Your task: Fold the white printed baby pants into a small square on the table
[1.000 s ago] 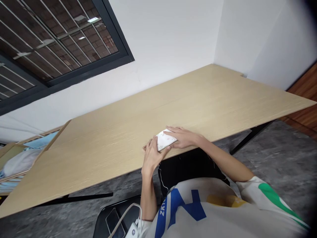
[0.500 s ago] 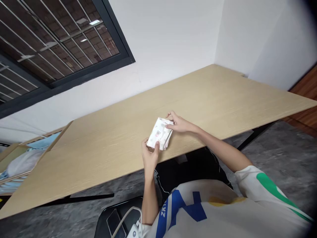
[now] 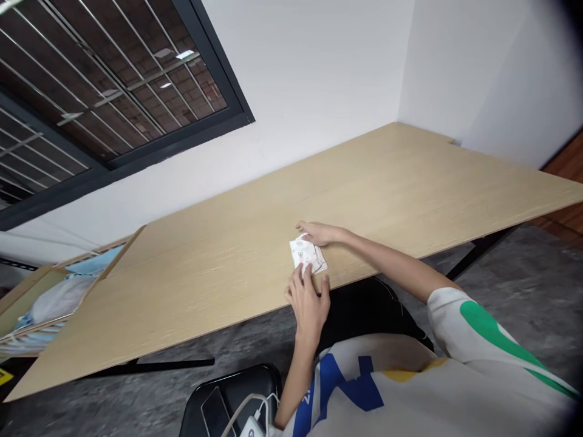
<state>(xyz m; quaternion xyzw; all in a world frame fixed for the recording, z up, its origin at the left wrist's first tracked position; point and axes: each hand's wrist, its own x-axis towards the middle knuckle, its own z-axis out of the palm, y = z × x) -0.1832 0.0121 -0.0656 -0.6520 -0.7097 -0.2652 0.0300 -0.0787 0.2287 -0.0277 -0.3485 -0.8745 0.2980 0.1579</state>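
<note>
A folded white cloth [image 3: 308, 254] with small printed figures lies on the table near its front edge, its layers showing on the right side. My left hand [image 3: 310, 303] is in front of it, fingers apart, with the fingertips resting on the cloth's near part. At the far edge, my right hand [image 3: 324, 233] has its thumb over the cloth and its fingers curled along the back, partly hidden.
The pale wooden table [image 3: 218, 261] runs along a white wall below a barred window [image 3: 136, 79]. An open box [image 3: 54, 291] with wrapped cloth items stands at the left. A black chair [image 3: 195, 406] holding a phone [image 3: 216, 413] and a cabled white device [image 3: 252, 426] is below.
The cloth has turned and come down flat on the table. My left hand has let go of its near corner and spread its fingers on top. My right hand stays at the far edge.
</note>
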